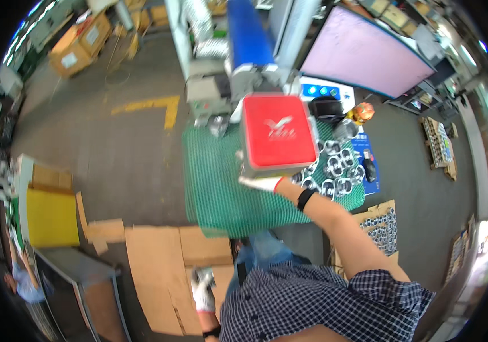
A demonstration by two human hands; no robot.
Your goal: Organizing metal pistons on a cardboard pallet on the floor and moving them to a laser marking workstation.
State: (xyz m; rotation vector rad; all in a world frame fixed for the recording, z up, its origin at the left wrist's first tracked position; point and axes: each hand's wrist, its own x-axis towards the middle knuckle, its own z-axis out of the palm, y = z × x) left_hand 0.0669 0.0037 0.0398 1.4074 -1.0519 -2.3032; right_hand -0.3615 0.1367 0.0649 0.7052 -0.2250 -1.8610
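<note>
A square tin box (pixel 279 130) with a red lid and a pale printed emblem is in front of me, above the green mesh mat (pixel 221 199). My right hand (pixel 261 182), in a white glove, is closed on the near side of the box; the box hides part of its fingers. Low on my left, over flattened cardboard, my gloved left hand (pixel 203 296) is closed around a small grey metal part (pixel 204 276). Several ring-shaped shiny metal parts (pixel 334 165) lie on the mat right of the box.
A machine with a blue column (pixel 249 40) stands behind the mat. A large pale screen (pixel 366 51) leans at the far right. Flattened cardboard (pixel 155 273) lies at lower left. Rows of metal parts (pixel 383 231) sit on cardboard at right. Another person (pixel 27 279) is at far left.
</note>
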